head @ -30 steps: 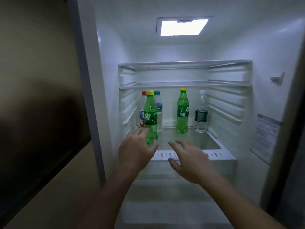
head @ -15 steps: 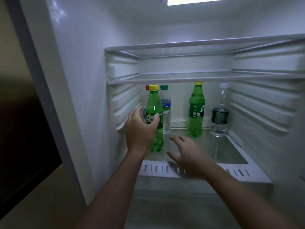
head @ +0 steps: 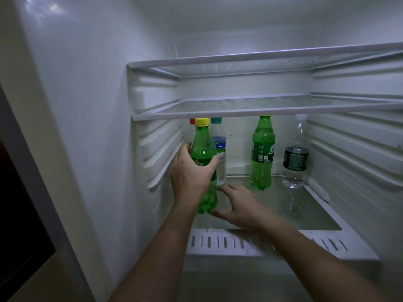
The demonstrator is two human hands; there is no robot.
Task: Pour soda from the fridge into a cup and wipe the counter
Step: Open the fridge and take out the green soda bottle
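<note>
Green soda bottle (head: 202,147) now in clamped grip of left hand (head: 192,177), right hand (head: 239,208) loose-fingered, closer to its base.

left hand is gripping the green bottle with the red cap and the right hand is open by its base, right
Not quite: the cap on the green bottle is yellow, not red, as the head view shows. The left hand does grip it, and the right hand is open by its base.

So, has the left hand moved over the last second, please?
Yes: the left hand reached deeper, from the vented shelf lip up to grip the front green bottle.
</note>
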